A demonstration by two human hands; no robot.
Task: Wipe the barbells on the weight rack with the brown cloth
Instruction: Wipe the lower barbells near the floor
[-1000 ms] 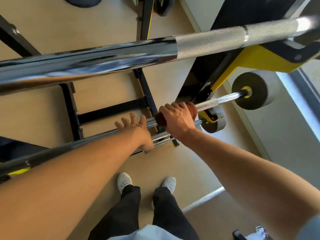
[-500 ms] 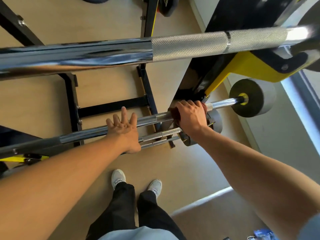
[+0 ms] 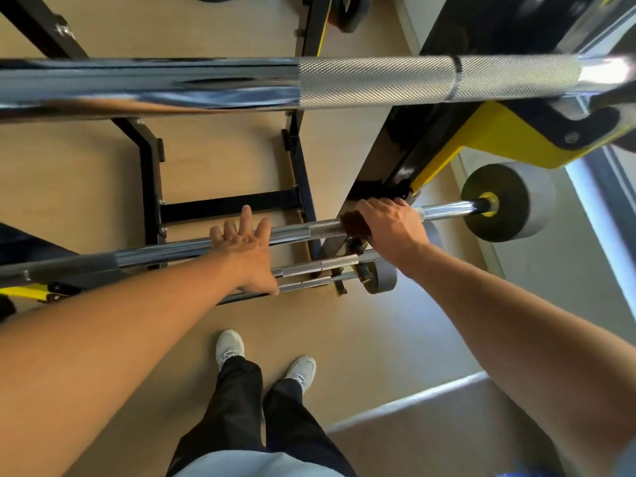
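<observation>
Brown cloth clenched round barbell by right hand; left hand fingers seemingly spread.

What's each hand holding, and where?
Right hand clamps the brown cloth around the middle barbell near its knurling. Left hand rests open on it, gripping nothing.

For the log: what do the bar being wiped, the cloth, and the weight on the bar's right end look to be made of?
Bar: polished chromed steel by its mirror reflections, with a matte knurled stretch.
Brown cloth: soft fabric, bunched around the bar under the right hand; weave unclear.
End weight: dull dark face and grey rim, probably rubber or painted metal.
</observation>
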